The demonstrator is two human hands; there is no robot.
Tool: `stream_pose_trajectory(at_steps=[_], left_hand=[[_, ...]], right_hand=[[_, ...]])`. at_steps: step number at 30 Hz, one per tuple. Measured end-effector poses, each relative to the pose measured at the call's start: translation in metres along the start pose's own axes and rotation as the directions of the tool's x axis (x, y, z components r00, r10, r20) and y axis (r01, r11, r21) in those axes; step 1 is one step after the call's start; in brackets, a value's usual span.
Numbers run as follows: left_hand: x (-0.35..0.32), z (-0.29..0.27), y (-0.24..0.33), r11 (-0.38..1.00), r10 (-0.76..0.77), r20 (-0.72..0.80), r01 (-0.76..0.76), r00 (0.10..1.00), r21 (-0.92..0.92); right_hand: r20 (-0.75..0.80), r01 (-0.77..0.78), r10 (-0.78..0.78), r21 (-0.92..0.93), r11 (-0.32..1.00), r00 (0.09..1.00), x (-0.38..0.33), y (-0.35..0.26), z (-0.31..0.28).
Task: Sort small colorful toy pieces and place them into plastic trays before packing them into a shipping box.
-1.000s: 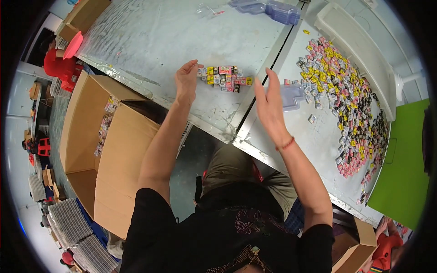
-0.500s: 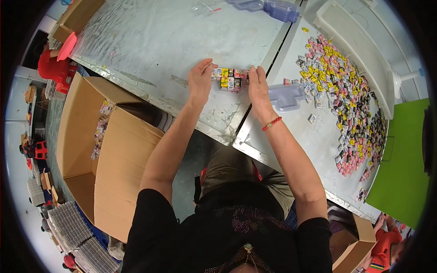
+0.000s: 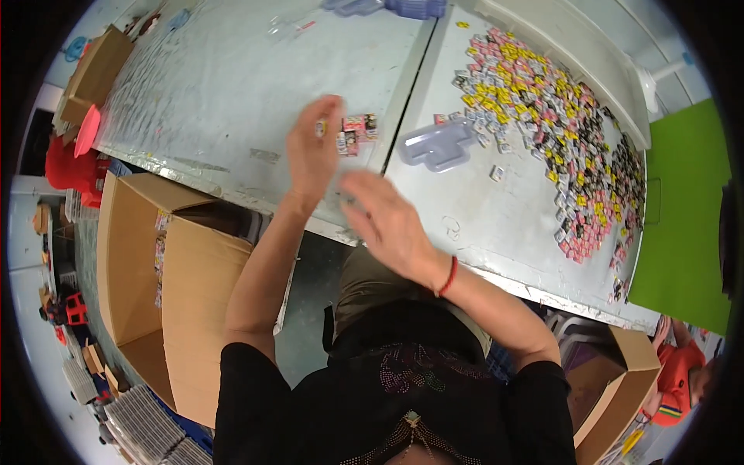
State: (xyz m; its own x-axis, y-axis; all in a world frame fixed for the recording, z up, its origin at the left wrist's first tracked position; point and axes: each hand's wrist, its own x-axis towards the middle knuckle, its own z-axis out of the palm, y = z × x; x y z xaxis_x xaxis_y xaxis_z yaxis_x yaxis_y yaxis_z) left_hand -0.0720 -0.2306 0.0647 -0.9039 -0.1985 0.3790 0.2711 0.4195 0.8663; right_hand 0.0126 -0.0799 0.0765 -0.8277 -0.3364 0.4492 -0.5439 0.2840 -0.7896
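My left hand lies over the left part of a small block of tiny printed packets, its fingers stretched out along that side. One white-and-yellow packet shows through a gap in the hand; whether it is gripped is hidden. Away from the block, near the table's front edge, my right hand is slightly blurred, thumb apart from the fingers, with nothing visible in it. To the right of the block rests a clear bluish plastic tray with a stepped outline.
A large spread of mixed packets covers the right table beside a white raised rim. More plastic trays lie at the far edge. An open cardboard box stands at left, a green panel at right. Co-workers in red are at both sides.
My right hand has left the block's right side and come nearer to me. My left hand now covers part of the block. The whole view has shifted, with the tables appearing further left.
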Motion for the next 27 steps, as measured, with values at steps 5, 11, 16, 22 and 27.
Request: stream_pose_trajectory(at_steps=[5,11,16,22,27], left_hand=[[-0.032,0.086,0.032,0.797,0.494,0.407,-0.588,0.768,0.142],[-0.034,0.119,0.006,0.723,0.368,0.559,-0.606,0.743,0.330],[-0.031,0.117,0.004,0.807,0.323,0.557,-0.530,0.765,0.260],[-0.027,0.116,-0.002,0.881,0.243,0.566,-0.424,0.788,0.212],[-0.022,0.112,0.002,0.936,0.151,0.589,-0.307,0.794,0.174]], right_hand=[[0.055,-0.116,0.116,-0.007,0.993,0.992,-0.070,0.007,-0.020],[-0.058,-0.268,0.266,-0.049,0.962,0.962,-0.115,0.006,-0.064],[-0.197,-0.370,0.357,-0.036,0.928,0.913,-0.143,0.024,-0.078],[-0.214,-0.311,0.297,-0.033,0.950,0.931,-0.147,0.035,-0.077],[-0.229,-0.283,0.261,-0.069,0.957,0.938,-0.148,0.034,-0.076]])
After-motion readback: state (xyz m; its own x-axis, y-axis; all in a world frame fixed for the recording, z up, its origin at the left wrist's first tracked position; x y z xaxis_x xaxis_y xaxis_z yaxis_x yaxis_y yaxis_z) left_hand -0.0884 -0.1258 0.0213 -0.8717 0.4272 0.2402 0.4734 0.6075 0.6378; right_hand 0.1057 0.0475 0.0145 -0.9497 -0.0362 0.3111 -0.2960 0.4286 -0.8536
